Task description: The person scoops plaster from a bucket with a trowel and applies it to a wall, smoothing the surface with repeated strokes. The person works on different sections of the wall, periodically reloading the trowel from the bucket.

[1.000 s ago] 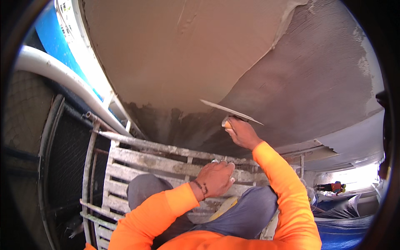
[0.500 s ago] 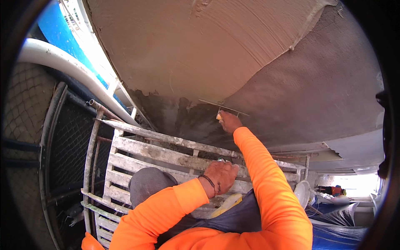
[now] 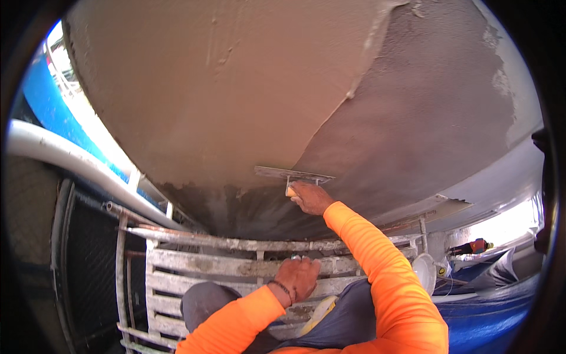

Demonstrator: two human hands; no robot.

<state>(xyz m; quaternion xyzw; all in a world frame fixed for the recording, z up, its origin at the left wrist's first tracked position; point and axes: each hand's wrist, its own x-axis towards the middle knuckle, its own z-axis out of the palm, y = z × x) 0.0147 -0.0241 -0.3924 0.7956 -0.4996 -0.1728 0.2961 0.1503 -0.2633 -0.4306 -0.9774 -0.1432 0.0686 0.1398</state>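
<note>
My right hand (image 3: pixel 311 197) grips the handle of a plastering trowel (image 3: pixel 295 173). The trowel's long thin metal blade is at the lower edge of a layer of wet plaster (image 3: pixel 236 118), on a large curved wall surface. Darker, rougher surface (image 3: pixel 424 118) lies to the right of the plaster's ridged edge. Lower down, my left hand (image 3: pixel 298 277) is closed in front of a whitish slatted platform (image 3: pixel 218 264), fingers curled away from view. Something small and shiny shows at its knuckles; what the fingers hold, if anything, is hidden.
My knee (image 3: pixel 206 304) is over the slats, beside a pale yellow-edged object (image 3: pixel 320 312). A thick white pipe (image 3: pixel 82 156) and a dark mesh panel (image 3: pixel 94 259) stand left. At right are a white bucket (image 3: pixel 424 272), blue sheeting (image 3: pixel 489 315) and a distant person (image 3: pixel 470 248).
In the view, the trowel and my right hand are slightly lower and further left, with the blade now along the plaster edge. The whole view has shifted, showing more wall. My left hand stays closed.
</note>
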